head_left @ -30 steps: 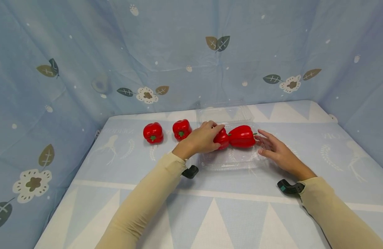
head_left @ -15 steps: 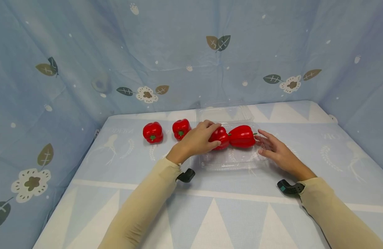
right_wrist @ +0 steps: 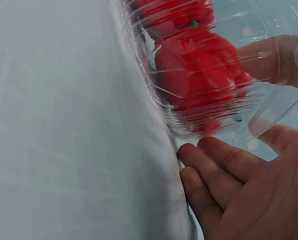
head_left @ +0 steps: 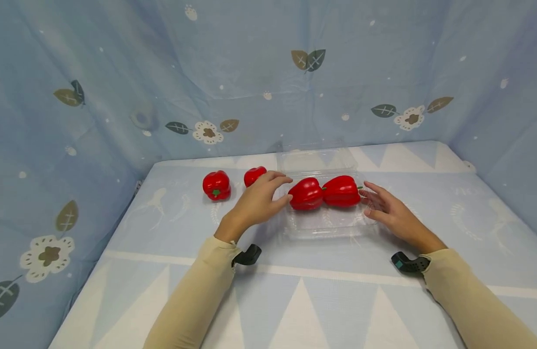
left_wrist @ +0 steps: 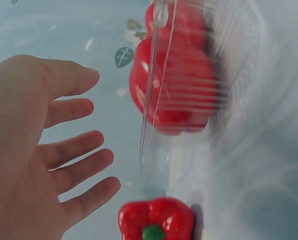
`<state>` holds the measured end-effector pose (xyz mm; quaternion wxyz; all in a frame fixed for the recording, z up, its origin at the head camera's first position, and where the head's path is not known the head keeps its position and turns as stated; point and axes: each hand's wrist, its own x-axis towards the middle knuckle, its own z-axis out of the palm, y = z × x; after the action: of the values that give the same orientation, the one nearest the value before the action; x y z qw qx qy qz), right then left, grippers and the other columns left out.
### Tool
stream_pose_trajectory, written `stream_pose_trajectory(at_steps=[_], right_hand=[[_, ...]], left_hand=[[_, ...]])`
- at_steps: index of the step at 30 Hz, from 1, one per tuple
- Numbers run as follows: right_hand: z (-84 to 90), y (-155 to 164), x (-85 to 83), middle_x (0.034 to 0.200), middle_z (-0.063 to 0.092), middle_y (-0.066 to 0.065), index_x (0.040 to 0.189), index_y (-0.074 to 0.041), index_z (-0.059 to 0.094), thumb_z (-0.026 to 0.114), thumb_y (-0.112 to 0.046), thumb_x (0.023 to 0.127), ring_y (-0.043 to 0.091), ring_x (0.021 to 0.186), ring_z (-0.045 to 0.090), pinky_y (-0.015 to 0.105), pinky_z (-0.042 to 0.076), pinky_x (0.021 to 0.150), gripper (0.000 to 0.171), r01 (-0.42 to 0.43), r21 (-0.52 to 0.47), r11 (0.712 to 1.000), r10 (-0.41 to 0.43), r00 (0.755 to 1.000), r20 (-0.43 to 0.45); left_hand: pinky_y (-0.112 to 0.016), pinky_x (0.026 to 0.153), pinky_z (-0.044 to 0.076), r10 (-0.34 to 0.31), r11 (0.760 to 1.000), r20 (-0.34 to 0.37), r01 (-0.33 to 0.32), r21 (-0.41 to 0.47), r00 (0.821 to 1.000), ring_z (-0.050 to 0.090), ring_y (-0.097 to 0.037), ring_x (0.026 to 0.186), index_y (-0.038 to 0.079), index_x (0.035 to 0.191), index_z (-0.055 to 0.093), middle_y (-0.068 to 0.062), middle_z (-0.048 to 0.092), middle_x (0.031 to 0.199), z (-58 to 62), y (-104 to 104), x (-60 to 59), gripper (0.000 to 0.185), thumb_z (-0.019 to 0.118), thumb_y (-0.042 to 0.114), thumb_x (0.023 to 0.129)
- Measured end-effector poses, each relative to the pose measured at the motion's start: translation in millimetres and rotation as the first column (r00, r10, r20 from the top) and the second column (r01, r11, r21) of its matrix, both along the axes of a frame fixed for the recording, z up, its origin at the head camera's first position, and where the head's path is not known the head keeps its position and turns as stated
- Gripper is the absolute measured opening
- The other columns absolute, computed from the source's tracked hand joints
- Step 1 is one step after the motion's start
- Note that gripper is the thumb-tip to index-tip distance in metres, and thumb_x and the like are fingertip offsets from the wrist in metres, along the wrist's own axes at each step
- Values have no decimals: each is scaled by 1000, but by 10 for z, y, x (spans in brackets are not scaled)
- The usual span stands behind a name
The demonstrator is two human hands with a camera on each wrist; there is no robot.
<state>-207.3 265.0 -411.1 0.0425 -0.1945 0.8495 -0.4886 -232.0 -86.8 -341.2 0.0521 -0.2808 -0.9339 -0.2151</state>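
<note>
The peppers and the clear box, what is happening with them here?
A person is filling a clear box with red peppers. Two peppers lie side by side inside it. The left hand is open beside the box and holds nothing. The right hand is open, its fingers against the right end of the box. Two more peppers wait on the cloth to the left.
</note>
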Motion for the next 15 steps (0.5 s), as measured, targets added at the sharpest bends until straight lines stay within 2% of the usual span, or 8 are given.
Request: stream_pose_trajectory(at_steps=[2,4,9,15], right_hand=[[14,5,8,150,33,17,153,-16,14,56,-16,96,36,133,38,29,43,96,71,3,9,1000,-3,1000,-6],[14,16,9,150,34,17,153,-16,15,57,-16,96,37,132,40,20,43,93,71,11,14,1000,-11,1000,-21],[-4,26,18,146,39,18,152,-15,23,58,-15,95,37,127,45,9,38,90,67,41,19,999,-39,996,-84],[-46,10,6,143,44,15,148,-12,32,60,-15,94,35,123,49,7,37,91,61,58,7,998,-57,990,-127]], left_hand=[[-37,95,47,13,1000,12,-13,15,1000,47,-14,118,24,130,57,4,50,130,-14,-54,11,42,64,34,89],[-37,93,48,21,999,23,-21,31,1000,49,-13,116,24,129,58,4,51,129,-22,-105,16,41,64,34,90],[-37,95,47,5,994,51,-11,112,999,51,-15,112,20,126,59,3,54,125,-7,-233,-4,38,63,33,91],[-36,96,46,14,981,67,-26,193,998,51,-16,113,17,123,61,1,54,124,26,-404,-21,33,63,28,92]])
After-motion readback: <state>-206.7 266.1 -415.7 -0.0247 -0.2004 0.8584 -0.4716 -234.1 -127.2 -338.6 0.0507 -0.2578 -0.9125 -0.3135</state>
